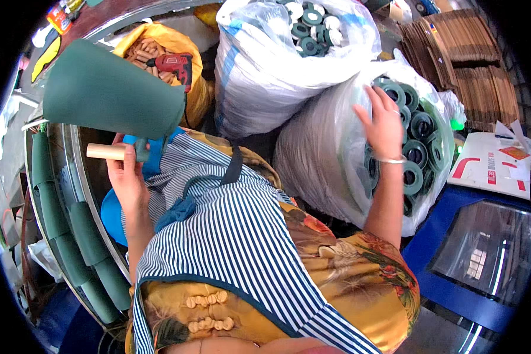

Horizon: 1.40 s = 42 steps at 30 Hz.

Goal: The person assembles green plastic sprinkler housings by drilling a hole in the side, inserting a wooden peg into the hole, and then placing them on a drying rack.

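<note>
While a tan cylinder (103, 151) sits pinched in the left hand (131, 177), just below a big green tapered piece (112, 91) (joined or not, hard to tell), the right hand (384, 130) hangs loosely open at a plastic bag (318, 147) of green rings (419, 177). Looks like the picking step; next calls for fingers closing on one ring.

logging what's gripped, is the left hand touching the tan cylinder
Touching. The head view shows the left hand closed against the right end of the tan cylinder, with no gap, its other end jutting out leftward.
</note>
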Motion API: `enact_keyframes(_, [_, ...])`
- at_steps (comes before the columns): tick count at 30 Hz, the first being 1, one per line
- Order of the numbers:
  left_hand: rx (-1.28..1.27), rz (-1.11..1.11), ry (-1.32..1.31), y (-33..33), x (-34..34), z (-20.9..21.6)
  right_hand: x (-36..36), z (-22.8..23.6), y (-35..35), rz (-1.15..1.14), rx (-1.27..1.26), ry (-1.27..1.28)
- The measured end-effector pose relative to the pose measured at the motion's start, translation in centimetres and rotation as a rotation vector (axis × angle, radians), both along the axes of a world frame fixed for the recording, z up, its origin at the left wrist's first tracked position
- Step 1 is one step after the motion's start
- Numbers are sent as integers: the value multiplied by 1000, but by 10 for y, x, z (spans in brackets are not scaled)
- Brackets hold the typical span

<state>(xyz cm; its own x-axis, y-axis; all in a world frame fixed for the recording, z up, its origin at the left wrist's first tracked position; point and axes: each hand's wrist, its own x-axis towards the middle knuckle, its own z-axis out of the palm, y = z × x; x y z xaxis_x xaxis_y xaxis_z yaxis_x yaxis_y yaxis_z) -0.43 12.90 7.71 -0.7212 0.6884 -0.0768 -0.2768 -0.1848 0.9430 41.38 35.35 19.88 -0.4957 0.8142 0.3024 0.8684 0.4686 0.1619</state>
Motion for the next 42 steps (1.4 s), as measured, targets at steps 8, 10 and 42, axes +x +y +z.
enact_keyframes(8, [-26, -55, -92, 5, 22, -6, -26, -148, -24, -185, -414, 153])
enact_keyframes(10, [-64, -50, -117, 0, 27, -13, -36, -156, -22, -260, -371, -35])
enact_keyframes(42, [-84, 88, -245, -38, 34, -17, -40, -214, 112, -353, -608, -717])
